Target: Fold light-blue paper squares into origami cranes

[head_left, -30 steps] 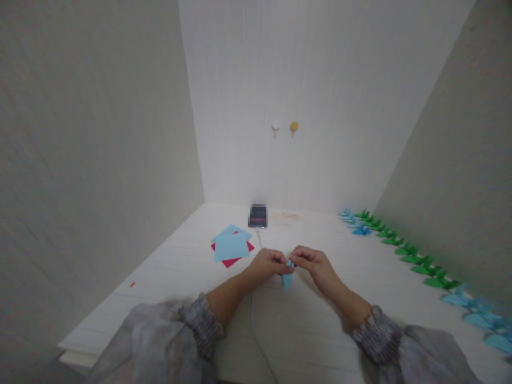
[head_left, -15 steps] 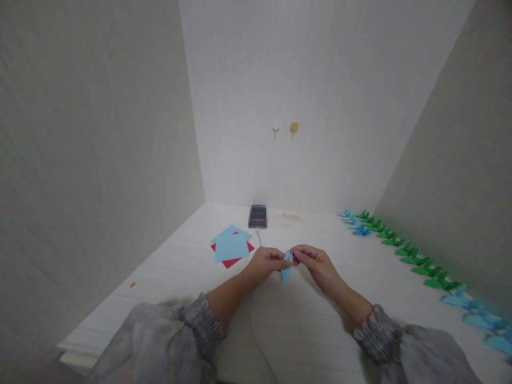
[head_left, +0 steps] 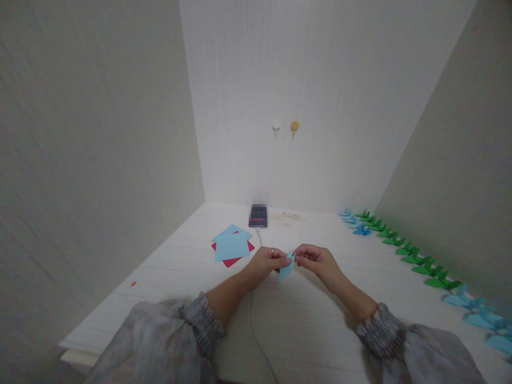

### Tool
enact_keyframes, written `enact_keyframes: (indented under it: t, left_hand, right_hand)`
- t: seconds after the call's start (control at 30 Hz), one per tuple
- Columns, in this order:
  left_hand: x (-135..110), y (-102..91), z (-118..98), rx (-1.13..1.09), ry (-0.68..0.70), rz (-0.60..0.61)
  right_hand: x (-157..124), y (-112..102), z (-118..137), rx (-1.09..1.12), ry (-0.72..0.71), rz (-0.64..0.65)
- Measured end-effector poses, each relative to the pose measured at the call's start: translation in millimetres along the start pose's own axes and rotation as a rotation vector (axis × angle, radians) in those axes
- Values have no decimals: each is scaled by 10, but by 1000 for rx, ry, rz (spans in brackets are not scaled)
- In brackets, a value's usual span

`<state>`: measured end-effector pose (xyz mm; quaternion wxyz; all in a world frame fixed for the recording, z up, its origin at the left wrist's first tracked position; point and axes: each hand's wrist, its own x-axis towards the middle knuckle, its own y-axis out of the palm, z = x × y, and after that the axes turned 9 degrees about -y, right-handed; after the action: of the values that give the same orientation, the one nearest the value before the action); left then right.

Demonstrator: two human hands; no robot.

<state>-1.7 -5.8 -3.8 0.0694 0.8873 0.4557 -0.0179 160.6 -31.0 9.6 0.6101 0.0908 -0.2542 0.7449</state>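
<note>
Both the left hand and the right hand pinch the blue paper, which sits inside the grip, its lower end poking out below the left thumb. It is folded small but shows no spread wings, so it seems only partly done. Left of the grip, flat sheets lie unfolded on the counter. Beyond the grip sits a dark device, too blurred to name. Well to the right, rows of birds look finished.
</note>
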Motion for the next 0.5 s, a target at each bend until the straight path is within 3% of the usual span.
enact_keyframes:
  t: [0.2, 0.5]
  left_hand:
    - [25, -15, 34, -16, -3, -1]
    - [77, -19, 88, -55, 19, -17]
  right_hand:
    - [-21, -30, 33, -361, -257, 46]
    - [-40, -26, 30, -504, -515, 56]
